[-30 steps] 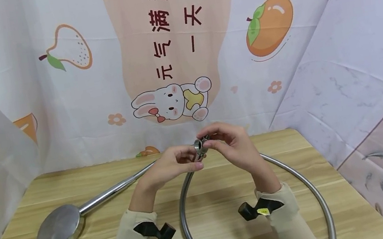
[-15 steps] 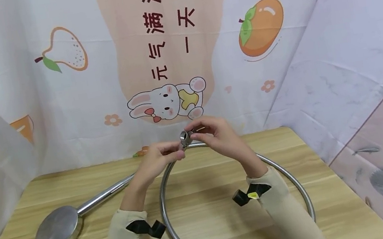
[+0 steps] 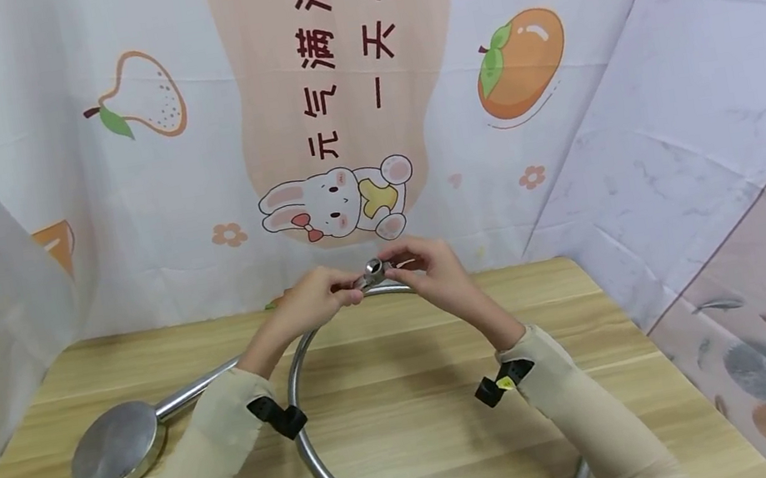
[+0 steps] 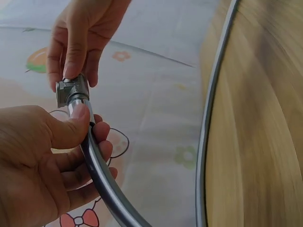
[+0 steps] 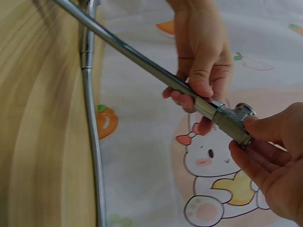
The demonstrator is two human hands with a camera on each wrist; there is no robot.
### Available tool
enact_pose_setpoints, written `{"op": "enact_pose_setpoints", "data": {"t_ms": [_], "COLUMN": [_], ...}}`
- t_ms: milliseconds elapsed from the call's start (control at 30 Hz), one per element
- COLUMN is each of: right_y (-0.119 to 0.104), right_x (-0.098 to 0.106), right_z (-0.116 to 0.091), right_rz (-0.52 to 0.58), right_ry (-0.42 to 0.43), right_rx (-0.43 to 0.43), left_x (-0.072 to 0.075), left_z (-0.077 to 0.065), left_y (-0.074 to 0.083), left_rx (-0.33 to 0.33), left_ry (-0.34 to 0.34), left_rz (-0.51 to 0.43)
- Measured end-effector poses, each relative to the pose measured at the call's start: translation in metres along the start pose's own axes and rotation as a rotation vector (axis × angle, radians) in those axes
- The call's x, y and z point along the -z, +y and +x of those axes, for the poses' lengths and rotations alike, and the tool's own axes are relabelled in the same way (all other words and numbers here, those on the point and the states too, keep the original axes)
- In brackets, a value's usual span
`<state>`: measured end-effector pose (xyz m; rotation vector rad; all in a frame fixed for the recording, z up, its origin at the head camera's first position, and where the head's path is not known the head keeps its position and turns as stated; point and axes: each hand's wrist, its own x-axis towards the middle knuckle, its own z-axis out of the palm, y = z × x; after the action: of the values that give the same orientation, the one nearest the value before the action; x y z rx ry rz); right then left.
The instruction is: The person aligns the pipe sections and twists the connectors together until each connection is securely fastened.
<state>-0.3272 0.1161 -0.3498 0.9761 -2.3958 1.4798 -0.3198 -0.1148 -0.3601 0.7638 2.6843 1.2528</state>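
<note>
In the head view my left hand (image 3: pixel 312 297) and right hand (image 3: pixel 434 268) meet above the table's far edge. The left holds the end of a silver shower hose (image 4: pixel 104 179), thumb on its smooth collar and fingers curled beneath. Against that collar sits a short metal pipe fitting (image 5: pixel 232 124) with a round side outlet, in line with the hose end. My right thumb and fingers pinch the fitting at its far end. How far the fitting is threaded on cannot be seen. From the hands the hose loops down onto the table.
A round shower head (image 3: pixel 117 447) with a chrome handle lies on the left of the wooden table (image 3: pixel 423 435), its handle partly behind my left arm. Printed cloth (image 3: pixel 190 178) hangs behind the table and at both sides.
Both hands have moved slightly left and away from me, keeping hold of the hose end and the fitting. The fitting's side opening has turned more upward, and the hose loop has shifted left.
</note>
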Motion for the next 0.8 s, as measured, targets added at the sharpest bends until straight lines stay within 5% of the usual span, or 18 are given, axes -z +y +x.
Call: {"op": "enact_pose_setpoints", "data": {"t_ms": [233, 600, 800], "right_y": [0.021, 0.038, 0.043], "right_x": [0.003, 0.008, 0.006], "right_z": [-0.004, -0.011, -0.017], "right_rz": [0.053, 0.127, 0.155], "right_ry": [0.053, 0.064, 0.056], "right_rx": [-0.043, -0.132, -0.188], "left_x": [-0.008, -0.024, -0.023], "left_z": [0.010, 0.012, 0.008], "left_y": [0.000, -0.026, -0.030], "left_rx": [-0.024, -0.042, -0.054], "left_ry": [-0.054, 0.158, 0.160], "left_rz": [0.106, -0.017, 0.003]}}
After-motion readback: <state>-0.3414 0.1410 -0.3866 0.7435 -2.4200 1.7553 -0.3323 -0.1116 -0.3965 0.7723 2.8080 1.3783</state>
